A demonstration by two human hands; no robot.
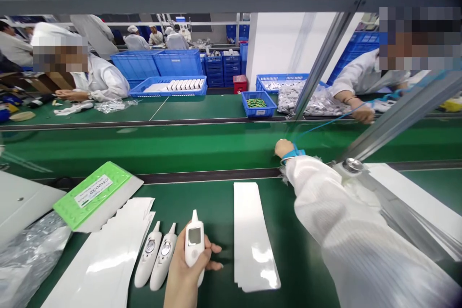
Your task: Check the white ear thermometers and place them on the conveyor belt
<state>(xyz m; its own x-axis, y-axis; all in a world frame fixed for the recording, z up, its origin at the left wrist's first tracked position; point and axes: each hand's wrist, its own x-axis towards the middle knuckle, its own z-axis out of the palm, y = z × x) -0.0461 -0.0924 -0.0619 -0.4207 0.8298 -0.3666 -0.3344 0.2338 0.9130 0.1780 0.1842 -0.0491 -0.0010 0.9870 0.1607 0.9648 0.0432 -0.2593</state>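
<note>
Device (194, 249) is sitting screen-up in my left grip (181, 269), loosely closed around it above the table (221, 211), thumb best pressing low, clear of the screen (194, 236), while my right grip (284, 147) is hanging over the green belt (144, 147), closure and contents I can't tell.

Handheld device (195, 245) in left hand (183, 274), couple more devices (147, 260) on bench (296, 260) just left of it. Sheet stack (253, 240) over to right, belt (198, 147) behind.
</note>
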